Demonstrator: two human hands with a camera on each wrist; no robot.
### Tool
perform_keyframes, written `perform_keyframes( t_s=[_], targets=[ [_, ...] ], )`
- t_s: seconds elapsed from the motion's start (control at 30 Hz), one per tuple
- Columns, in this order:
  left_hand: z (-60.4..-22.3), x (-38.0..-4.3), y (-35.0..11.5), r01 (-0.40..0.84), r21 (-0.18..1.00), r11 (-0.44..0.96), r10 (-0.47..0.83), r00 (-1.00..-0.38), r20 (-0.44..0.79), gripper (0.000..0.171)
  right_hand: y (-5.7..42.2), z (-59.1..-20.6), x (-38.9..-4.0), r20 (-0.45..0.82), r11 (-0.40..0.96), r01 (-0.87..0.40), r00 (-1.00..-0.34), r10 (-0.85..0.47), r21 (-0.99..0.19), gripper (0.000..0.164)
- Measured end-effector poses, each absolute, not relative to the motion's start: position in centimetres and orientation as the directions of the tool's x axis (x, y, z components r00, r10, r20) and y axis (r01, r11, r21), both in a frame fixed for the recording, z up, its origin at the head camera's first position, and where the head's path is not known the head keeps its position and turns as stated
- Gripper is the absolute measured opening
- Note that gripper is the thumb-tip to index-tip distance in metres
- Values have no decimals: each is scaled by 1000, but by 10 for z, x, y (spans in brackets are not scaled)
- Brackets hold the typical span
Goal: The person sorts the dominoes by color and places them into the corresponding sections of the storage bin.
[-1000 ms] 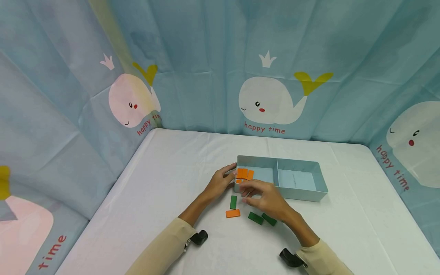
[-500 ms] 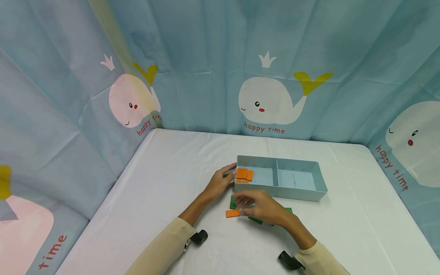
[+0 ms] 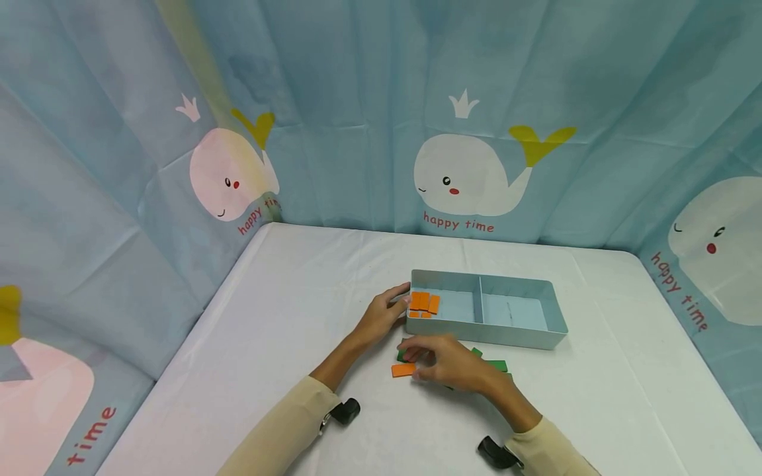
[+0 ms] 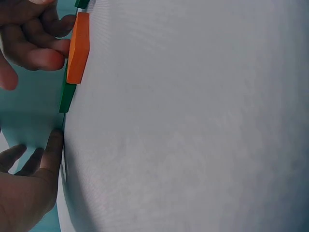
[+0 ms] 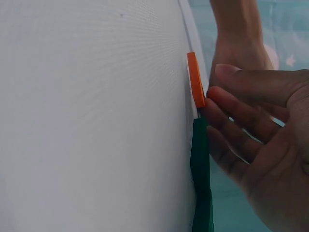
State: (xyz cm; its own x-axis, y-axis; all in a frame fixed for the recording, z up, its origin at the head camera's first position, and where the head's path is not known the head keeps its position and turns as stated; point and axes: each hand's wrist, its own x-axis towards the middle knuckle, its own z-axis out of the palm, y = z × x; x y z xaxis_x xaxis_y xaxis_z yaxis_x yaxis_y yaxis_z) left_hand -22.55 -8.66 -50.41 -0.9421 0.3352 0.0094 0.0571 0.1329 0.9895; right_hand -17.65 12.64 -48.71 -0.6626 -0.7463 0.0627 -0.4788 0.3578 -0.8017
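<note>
One orange block (image 3: 403, 370): long axis left-right, just left of nearer right hand (image 3: 449, 362)
Grip: fingers loosely bent, nothing visibly held
Left hand (image 3: 377, 318): unclenched, touching divided box (image 3: 488, 332)

On my head the camera looks forward and down from farthest back, over the table (image 3: 297, 317) to the curtain (image 3: 351, 172) behind, taking in my left hand (image 3: 376, 319) and right hand (image 3: 450, 361). The one on my left wrist is low and close, its picture turned sideways, so the table fills most of the right. My right wrist's view, just as low and near, has the table on its left instead. All three share both hands and the orange block (image 3: 403, 370) between them.
</note>
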Motion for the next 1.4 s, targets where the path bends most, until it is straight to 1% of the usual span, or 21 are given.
perform_keyframes(
  t_s=[0.27, 0.5, 0.63, 0.93, 1.4],
  targets=[
    [-503, -226, -86, 53, 991, 123, 334, -943, 9, 56, 123, -490, -173, -1, 351, -420, -640, -769, -837, 49],
    [-504, -227, -86, 44, 993, 108, 330, -944, 6, 56, 119, -491, -171, -4, 320, -408, -612, -790, -855, 51],
    [-504, -227, -85, 36, 994, 100, 330, -944, 1, 56, 117, -490, -171, -6, 326, -420, -606, -795, -847, 52],
    [-501, -225, -86, 44, 991, 126, 324, -946, 1, 56, 110, -490, -170, -32, 386, -475, -597, -801, -791, 53],
    [-504, -228, -86, 40, 992, 117, 331, -943, -1, 56, 107, -493, -170, -15, 399, -540, -581, -814, -741, 51]
  ],
)
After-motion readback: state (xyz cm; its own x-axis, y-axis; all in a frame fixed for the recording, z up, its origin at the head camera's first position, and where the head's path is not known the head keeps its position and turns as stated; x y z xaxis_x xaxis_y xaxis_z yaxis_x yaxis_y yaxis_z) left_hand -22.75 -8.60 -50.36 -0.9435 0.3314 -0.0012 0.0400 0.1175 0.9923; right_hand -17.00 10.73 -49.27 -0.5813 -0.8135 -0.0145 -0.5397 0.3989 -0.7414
